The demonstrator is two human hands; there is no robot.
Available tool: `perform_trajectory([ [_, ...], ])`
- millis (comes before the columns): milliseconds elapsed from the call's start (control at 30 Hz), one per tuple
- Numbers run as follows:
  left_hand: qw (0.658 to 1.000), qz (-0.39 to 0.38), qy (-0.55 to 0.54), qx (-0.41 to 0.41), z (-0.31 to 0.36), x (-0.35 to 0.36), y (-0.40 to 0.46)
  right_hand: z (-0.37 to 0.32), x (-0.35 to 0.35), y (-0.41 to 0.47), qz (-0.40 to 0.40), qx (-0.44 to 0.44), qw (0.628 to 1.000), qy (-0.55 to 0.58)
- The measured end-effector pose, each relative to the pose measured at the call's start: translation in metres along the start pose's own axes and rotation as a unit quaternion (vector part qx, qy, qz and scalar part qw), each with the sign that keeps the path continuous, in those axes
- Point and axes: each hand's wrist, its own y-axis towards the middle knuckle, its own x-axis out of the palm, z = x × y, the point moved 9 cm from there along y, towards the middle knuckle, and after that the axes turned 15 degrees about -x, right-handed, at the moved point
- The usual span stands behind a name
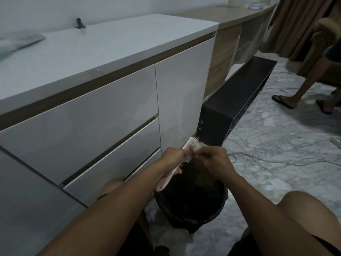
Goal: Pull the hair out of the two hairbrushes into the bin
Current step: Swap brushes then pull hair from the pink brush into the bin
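A pale pink hairbrush (191,145) with white bristles is held over a round black bin (217,209) on the floor between my knees. My left hand (172,157) grips the brush around its neck, with the handle sticking down toward me. My right hand (215,161) has its fingers pinched together at the bristles; whether hair is between them is too small to tell. The inside of the bin is dark. A second hairbrush is not in view.
A white drawer cabinet (92,111) stands close on the left. A low black bench (239,93) sits just behind the bin. White cables (267,159) trail over the marble floor on the right. Another person's legs in sandals (287,100) are at the far right.
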Motion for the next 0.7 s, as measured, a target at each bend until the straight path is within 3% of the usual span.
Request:
perform_trajectory([
  [267,1.0,0.002,-0.019,-0.005,0.0,-0.005,0.001,0.002,-0.002,0.0,0.001,0.019,1.0,0.014],
  [500,1.0,-0.014,0.014,-0.019,0.003,0.005,-0.008,-0.009,0.007,-0.001,-0.01,-0.021,0.999,0.025],
  [700,1.0,0.017,0.016,-0.019,-0.003,-0.002,0.001,-0.008,0.001,0.0,-0.015,-0.019,1.0,-0.001],
])
